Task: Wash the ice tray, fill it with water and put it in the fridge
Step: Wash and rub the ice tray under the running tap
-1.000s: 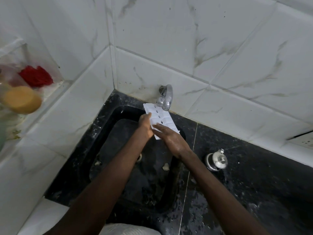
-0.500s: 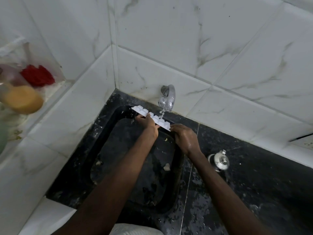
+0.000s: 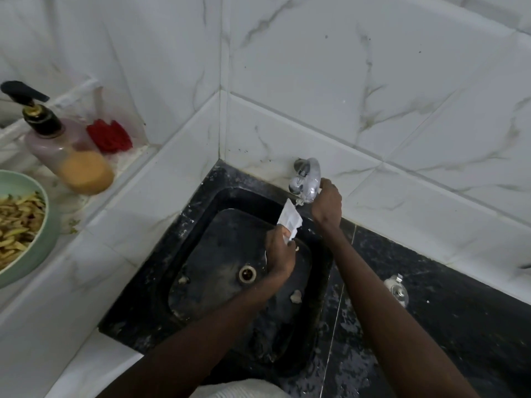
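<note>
While the fingers [image 3: 283, 233] of the left hand [image 3: 280, 254] are curling round the lower end of the white ice tray [image 3: 289, 220] and grasping it, the tray is standing tilted on edge above the black sink [image 3: 199, 225], its upper end lying just beside the outlet of the tap [image 3: 307, 178]; the fingers [image 3: 326, 183] of the right hand [image 3: 327, 205] are wrapping round the right side of the tap body and clasping it; whether water is running cannot be told; both forearms are reaching in from the lower edge across the sink; the drain [image 3: 247, 273] is showing in the basin floor left of the left wrist, with pale scraps lying near it; a small metal fitting [image 3: 398, 287] is sitting on the wet black surface [image 3: 459, 311] right of the sink, well apart from the tray; on the white tiled ledge [image 3: 128, 162] at the left, a pump bottle [image 3: 66, 150] is standing, a red item [image 3: 109, 136] is sitting behind it, and a green bowl [image 3: 38, 247] is holding pale strips of food.
</note>
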`<state>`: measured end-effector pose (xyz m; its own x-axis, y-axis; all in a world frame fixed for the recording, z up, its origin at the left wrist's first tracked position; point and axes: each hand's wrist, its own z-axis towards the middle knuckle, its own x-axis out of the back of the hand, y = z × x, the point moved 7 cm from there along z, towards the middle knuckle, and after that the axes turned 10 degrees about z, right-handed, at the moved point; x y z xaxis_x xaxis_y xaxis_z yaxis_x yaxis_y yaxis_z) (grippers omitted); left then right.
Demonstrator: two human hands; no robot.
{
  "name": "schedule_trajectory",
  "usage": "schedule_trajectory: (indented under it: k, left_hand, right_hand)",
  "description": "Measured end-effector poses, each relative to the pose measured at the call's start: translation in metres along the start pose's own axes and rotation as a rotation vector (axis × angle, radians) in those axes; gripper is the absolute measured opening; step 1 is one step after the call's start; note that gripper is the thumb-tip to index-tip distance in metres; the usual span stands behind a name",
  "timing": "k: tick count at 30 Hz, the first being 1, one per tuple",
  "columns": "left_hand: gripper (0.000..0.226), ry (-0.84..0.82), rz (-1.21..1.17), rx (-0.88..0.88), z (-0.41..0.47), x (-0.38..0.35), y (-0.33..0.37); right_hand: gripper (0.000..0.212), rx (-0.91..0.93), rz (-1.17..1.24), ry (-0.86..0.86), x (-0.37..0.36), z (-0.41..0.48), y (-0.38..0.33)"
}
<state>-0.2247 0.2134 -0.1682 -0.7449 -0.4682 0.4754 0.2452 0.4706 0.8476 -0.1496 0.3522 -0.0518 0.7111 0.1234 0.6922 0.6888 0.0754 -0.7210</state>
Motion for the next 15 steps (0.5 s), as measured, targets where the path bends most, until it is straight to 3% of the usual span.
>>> schedule_trajectory:
  k: [3, 6, 8, 15]
  left_hand:
    - [0.029, 0.090, 0.065, -0.167, -0.020, 0.010, -0.011]
    - [0.036, 0.158, 0.153, -0.177, -0.028, 0.018, -0.033]
    - [0.034, 0.160, 0.144, -0.169, -0.030, 0.020, -0.050]
    - [0.019, 0.108, 0.141, 0.024, -0.027, 0.044, -0.111]
  right_hand:
    - [0.052, -0.024, -0.005, -0.069, -0.020, 0.010, 0.000]
    - [0.084, -0.112, 0.063, -0.066, -0.035, 0.010, 0.002]
    - [0.091, -0.117, 0.071, -0.059, -0.042, 0.014, 0.002]
    - [0.055, -0.217, 0.074, -0.155, -0.071, 0.041, 0.017]
